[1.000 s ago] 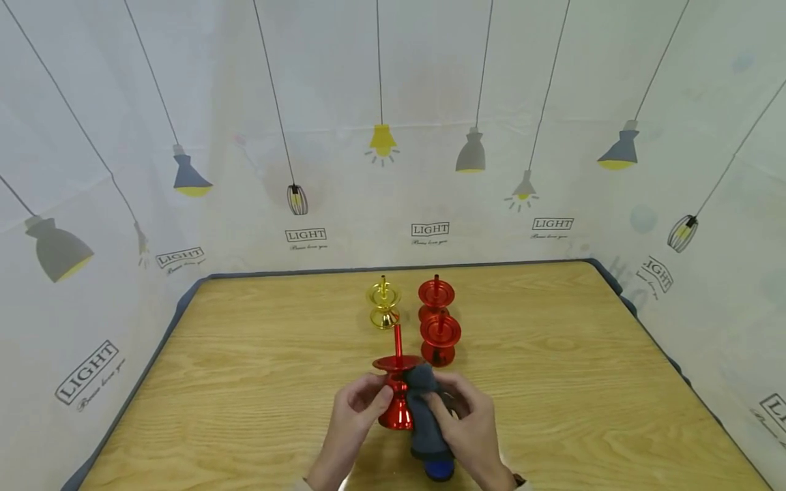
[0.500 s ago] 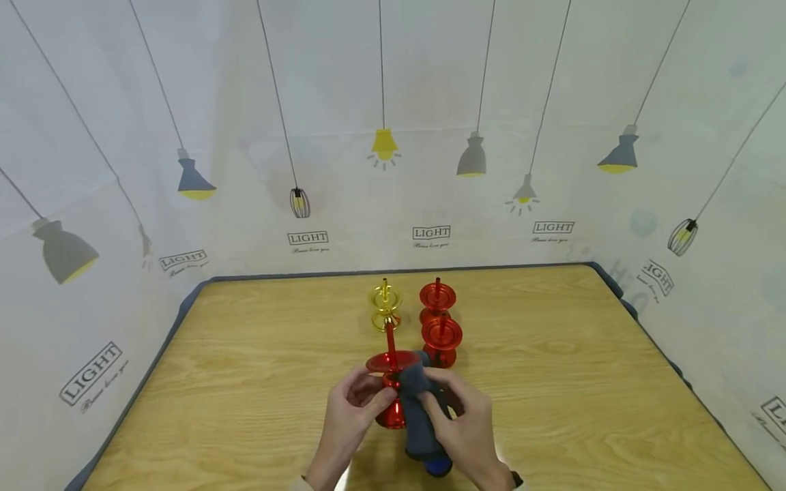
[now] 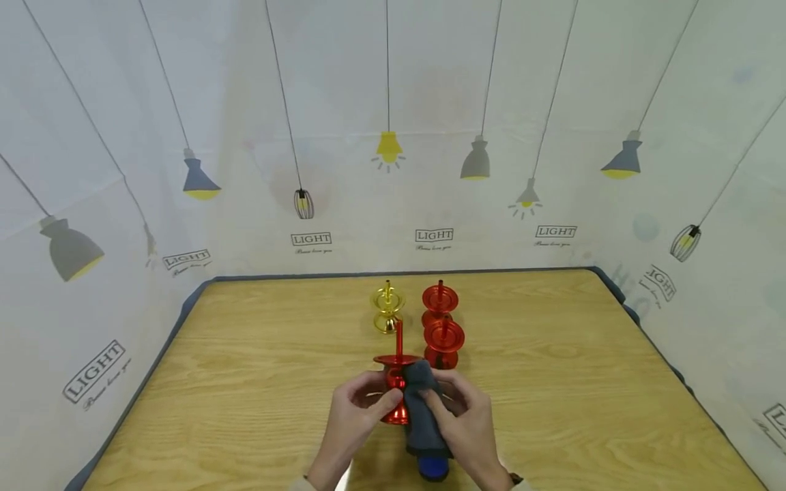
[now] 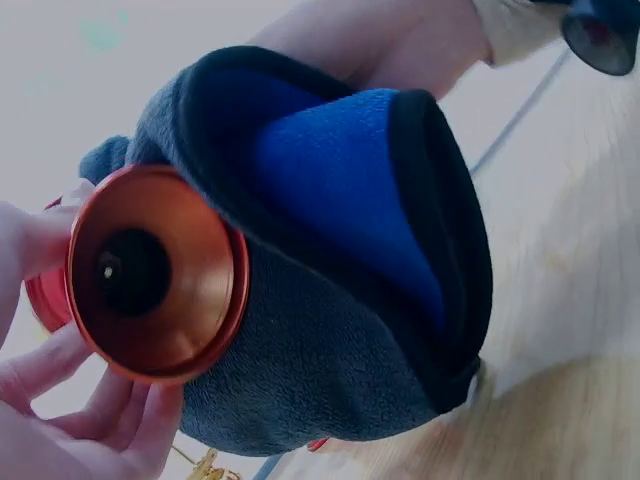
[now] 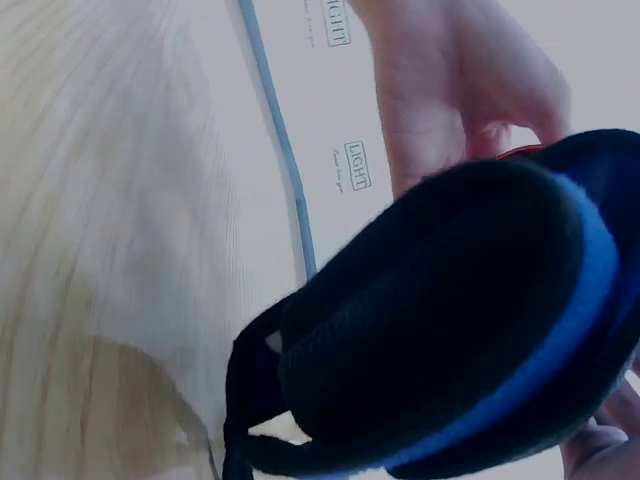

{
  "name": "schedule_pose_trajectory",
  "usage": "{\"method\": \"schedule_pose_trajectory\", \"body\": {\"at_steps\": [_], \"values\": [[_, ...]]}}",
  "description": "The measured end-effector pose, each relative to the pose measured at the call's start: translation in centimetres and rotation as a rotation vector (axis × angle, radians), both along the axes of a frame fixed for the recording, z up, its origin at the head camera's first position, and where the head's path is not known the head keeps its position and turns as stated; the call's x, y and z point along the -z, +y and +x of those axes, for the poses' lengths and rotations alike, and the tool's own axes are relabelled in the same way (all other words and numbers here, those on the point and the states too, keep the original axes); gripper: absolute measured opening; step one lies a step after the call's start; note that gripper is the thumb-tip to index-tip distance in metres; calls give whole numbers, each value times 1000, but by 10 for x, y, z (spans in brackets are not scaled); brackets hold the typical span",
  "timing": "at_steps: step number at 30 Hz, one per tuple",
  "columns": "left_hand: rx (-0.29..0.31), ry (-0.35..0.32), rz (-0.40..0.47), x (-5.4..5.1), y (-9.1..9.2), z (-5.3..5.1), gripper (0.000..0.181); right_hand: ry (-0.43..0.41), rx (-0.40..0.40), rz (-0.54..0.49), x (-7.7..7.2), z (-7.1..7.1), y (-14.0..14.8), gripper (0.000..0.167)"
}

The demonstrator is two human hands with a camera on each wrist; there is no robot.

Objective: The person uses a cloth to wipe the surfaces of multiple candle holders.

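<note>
Low over the near side of the table, my left hand point(image 3: 359, 412) holds a shiny red candlestick point(image 3: 398, 413) by its stem, thumb in front. It stands nearly upright, its saucer and thin tube on top. My right hand point(image 3: 468, 414) pinches a folded cloth point(image 3: 424, 409), dark grey with blue inside, against the candlestick's right side below the saucer. The left wrist view looks into the candlestick's hollow base point(image 4: 195, 320), with the cloth point(image 4: 310, 370) touching it. The cloth point(image 5: 430, 320) hides most of the candlestick in the right wrist view.
Beyond my hands stand a gold candlestick point(image 3: 387, 320) and two red ones, the far red candlestick point(image 3: 439, 300) and the nearer red candlestick point(image 3: 443, 337). They rest on a wood-grain table point(image 3: 264, 354). A white curtain point(image 3: 344, 170) printed with lamps surrounds it.
The candlestick leaned left half a second ago and is nearly upright again now. The cloth shifts slightly against it. Both hands keep their hold, and the head view has moved a little.
</note>
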State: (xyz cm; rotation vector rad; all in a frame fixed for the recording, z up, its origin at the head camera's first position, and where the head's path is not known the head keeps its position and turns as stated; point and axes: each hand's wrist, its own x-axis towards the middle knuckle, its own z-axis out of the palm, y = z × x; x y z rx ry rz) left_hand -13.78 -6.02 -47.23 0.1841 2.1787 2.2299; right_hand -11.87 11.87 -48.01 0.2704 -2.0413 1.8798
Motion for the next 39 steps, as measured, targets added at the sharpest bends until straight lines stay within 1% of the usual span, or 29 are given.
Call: {"method": "schedule_pose_trajectory", "body": {"at_steps": [4, 6, 8, 11, 13, 15, 17, 19, 20, 21, 22, 24, 27, 29, 32, 35, 37, 39], "values": [[-43, -37, -49, 1, 1, 0, 29, 143, 5, 97, 1, 2, -1, 30], [-60, -55, -38, 1, 1, -1, 33, 211, 2, 142, 0, 3, -1, 31], [-58, -54, -8, 1, 0, -1, 33, 236, 0, 152, -2, 4, -1, 31], [-22, -33, 25, 1, -1, -1, 30, 205, -13, 121, -4, 6, 0, 30], [9, -23, 36, 2, -3, 0, 25, 137, -32, 73, -6, 7, 2, 28], [46, -36, 55, 4, -4, 1, 26, 60, -60, 8, -6, 8, 4, 27], [95, -55, 100, 5, -6, 2, 31, -1, -88, -48, -6, 8, 7, 27], [135, -78, 145, 6, -7, 3, 37, -30, -115, -80, -5, 7, 9, 27], [144, -96, 158, 5, -7, 4, 41, -31, -126, -91, -4, 7, 10, 26], [147, -108, 163, 5, -7, 4, 43, -25, -136, -99, -2, 6, 10, 26], [137, -114, 162, 5, -6, 4, 43, -17, -139, -100, -1, 6, 11, 26], [83, -108, 135, 4, -3, 5, 40, -3, -120, -96, 1, 6, 10, 26], [6, -81, 71, 4, 3, 6, 33, 25, -41, -47, 4, 6, 8, 26], [-13, -57, 32, 3, 7, 8, 31, 63, 24, 27, 5, 7, 6, 29], [-10, -70, -13, 1, 11, 9, 35, 168, 84, 170, 5, 9, 4, 34], [-6, -103, -16, 1, 12, 8, 43, 261, 116, 279, 2, 11, 3, 37], [2, -131, 13, 3, 11, 8, 46, 302, 122, 303, 1, 12, 3, 38], [19, -150, 53, 4, 10, 8, 44, 317, 104, 276, 1, 13, 4, 39]]}}
